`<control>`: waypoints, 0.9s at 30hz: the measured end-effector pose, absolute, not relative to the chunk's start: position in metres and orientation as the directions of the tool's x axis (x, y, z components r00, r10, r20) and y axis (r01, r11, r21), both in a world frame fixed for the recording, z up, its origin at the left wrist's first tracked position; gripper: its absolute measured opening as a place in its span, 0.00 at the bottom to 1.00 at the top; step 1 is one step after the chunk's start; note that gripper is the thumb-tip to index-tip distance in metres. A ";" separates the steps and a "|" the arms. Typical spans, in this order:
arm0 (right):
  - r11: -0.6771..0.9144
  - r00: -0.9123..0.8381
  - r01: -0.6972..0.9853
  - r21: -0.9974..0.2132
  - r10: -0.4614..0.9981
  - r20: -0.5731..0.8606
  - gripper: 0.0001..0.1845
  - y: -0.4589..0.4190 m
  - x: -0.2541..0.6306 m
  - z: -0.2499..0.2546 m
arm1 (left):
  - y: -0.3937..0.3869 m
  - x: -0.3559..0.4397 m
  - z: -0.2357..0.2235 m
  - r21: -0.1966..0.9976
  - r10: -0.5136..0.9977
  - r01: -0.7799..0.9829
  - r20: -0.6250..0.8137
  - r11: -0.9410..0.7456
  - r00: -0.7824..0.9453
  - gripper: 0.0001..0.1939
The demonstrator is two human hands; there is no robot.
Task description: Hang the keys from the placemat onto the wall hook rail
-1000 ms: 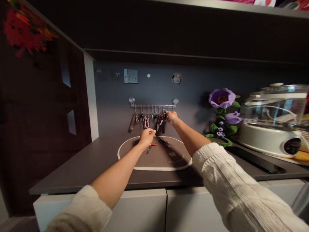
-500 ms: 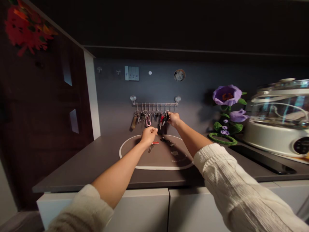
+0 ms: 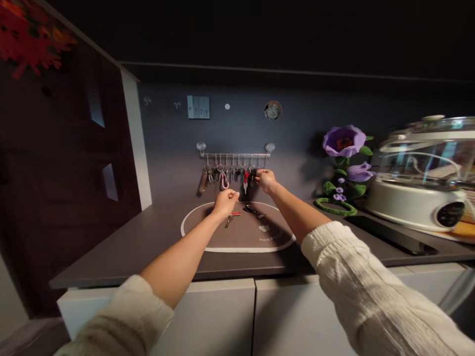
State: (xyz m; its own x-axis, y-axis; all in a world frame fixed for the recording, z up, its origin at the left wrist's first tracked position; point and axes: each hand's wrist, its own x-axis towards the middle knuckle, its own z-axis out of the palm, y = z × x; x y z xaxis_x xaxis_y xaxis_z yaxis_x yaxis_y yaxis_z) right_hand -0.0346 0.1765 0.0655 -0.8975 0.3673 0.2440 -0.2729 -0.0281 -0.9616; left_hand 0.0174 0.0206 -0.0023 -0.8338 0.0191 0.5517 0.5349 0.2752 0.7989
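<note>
My right hand [image 3: 266, 180] is at the right end of a clear hook rail [image 3: 235, 155], fingers pinched at a dark bunch of keys [image 3: 253, 177] hanging there. Just left of it hangs a key with a red tag [image 3: 245, 179]. Further left are several more keys, among them a pink carabiner [image 3: 224, 181] and a brown strap-like fob [image 3: 203, 183]. My left hand [image 3: 224, 202] hovers above the mat with its fingers closed; what they hold, if anything, is hidden. Below it lie a key with a red tag [image 3: 233, 215] and a dark bunch of keys [image 3: 255, 211].
An oval brown mat [image 3: 237, 249] with a white rim lies on the dark counter [image 3: 141, 247]. To the right are purple artificial flowers [image 3: 345, 143], a black flat slab [image 3: 393, 235] and a cream appliance [image 3: 404, 202] with a clear lid. A switch panel [image 3: 198, 107] is on the wall.
The view has shifted slightly. My right hand stays by the keys at the rail's right end, its fingers a little lower against them. My left hand stays closed over the mat.
</note>
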 end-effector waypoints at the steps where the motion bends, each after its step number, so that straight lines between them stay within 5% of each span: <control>1: -0.008 -0.890 -0.276 -0.961 0.380 0.252 0.05 0.177 -0.032 0.065 | 0.020 0.017 -0.003 0.792 0.023 0.542 0.559 0.280 -0.829 0.09; 6: 0.029 -0.895 -0.277 -0.960 0.355 0.269 0.04 0.178 -0.008 0.056 | 0.018 0.014 -0.004 0.759 0.057 0.579 0.591 0.299 -0.804 0.08; 12: 0.183 -0.947 -0.286 -0.940 0.095 0.307 0.03 0.181 0.023 0.026 | 0.018 0.019 -0.004 0.708 0.100 0.583 0.598 0.399 -0.795 0.07; 19: 0.633 -0.912 -0.349 -0.691 -0.061 0.405 0.07 0.192 0.031 -0.005 | 0.017 0.023 -0.006 0.650 0.159 0.602 0.607 0.463 -0.778 0.07; 27: 0.735 -0.881 -0.407 -0.542 -0.159 0.446 0.06 0.196 0.025 -0.007 | 0.017 0.018 -0.011 0.491 0.279 0.634 0.613 0.598 -0.739 0.07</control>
State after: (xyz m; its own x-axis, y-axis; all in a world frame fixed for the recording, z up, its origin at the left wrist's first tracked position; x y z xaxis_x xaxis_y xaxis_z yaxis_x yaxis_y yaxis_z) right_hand 0.0246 0.1957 -0.0068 -0.8806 -0.1589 0.4463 -0.4074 0.7349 -0.5422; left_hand 0.0177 0.0166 -0.0107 -0.7388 0.2790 0.6135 0.6336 0.5978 0.4911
